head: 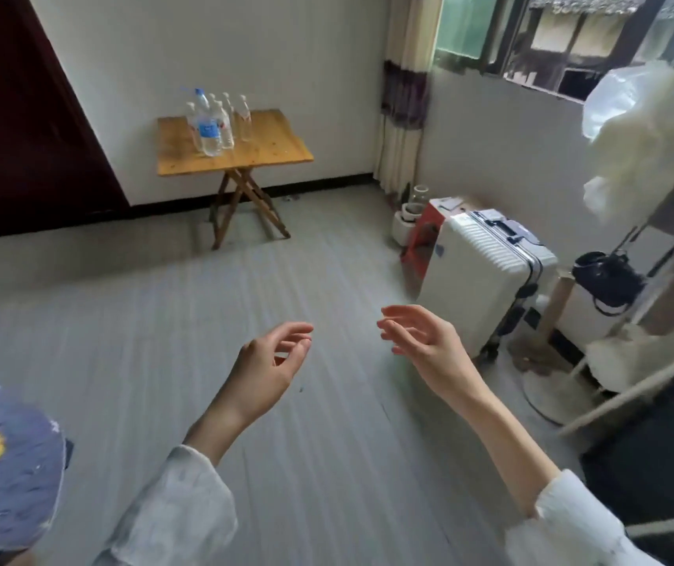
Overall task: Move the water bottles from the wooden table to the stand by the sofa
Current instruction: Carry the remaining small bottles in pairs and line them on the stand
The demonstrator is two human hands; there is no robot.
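Several clear water bottles [215,122] stand grouped on the left part of a small wooden folding table [274,143] against the far wall. One bottle with a blue label and blue cap is taller than the rest. My left hand [272,361] and my right hand [421,341] are raised in front of me over the floor, far short of the table. Both hold nothing, with fingers loosely bent and palms turned toward each other. The sofa and its stand are out of view.
Grey floor [163,320] stretches between me and the table. A white suitcase [478,275] and a red box [425,234] stand at the right wall under a window. A rack with white bags [637,128] fills the right edge. A dark blue patterned cushion [4,463] lies at bottom left.
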